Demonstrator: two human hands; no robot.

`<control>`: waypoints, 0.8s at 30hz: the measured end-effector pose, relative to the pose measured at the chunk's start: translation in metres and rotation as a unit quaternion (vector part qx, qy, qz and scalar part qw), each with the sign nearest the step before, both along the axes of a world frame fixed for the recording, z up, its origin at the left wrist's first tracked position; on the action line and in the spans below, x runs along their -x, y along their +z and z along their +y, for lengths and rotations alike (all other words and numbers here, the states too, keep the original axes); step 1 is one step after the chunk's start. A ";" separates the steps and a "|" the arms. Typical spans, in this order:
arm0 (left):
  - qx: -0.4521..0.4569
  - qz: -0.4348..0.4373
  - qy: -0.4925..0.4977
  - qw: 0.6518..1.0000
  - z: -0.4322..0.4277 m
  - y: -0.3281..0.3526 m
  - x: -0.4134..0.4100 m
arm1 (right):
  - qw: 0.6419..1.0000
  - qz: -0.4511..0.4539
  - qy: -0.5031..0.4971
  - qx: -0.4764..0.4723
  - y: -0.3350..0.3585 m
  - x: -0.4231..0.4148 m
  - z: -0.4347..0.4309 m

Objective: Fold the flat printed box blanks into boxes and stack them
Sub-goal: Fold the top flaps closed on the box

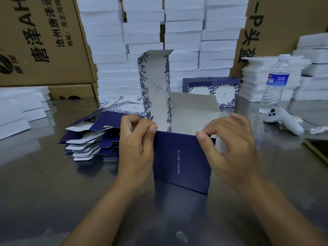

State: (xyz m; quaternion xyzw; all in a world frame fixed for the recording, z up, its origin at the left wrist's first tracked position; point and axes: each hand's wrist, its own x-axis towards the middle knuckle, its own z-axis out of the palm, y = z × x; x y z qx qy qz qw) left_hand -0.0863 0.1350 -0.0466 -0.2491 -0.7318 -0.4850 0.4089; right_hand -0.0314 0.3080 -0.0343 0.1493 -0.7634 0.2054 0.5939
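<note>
Half-formed box stands on tabletop, centred between my hands. Navy front wall faces me, long axis left-right. Left grip pinches wall's top left corner, thumb on edge. Right grip pinches top right corner same way. Both equally near. Tall printed lid flap rises behind left grip, grey side flap behind right. Next fold, I judge, goes inward, away from me. Pile of flat blanks just left. Finished box beyond.
</note>
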 end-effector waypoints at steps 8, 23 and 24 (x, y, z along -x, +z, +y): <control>-0.005 -0.018 -0.004 1.000 -0.001 0.002 -0.001 | 1.000 -0.019 0.009 -0.004 0.000 0.003 0.002; -0.174 -0.218 -0.140 0.950 0.002 0.010 -0.009 | 0.992 0.087 0.072 0.058 0.003 -0.007 -0.006; -0.189 -0.231 -0.148 0.943 0.001 0.011 -0.008 | 0.988 0.088 0.069 0.106 0.005 -0.007 -0.005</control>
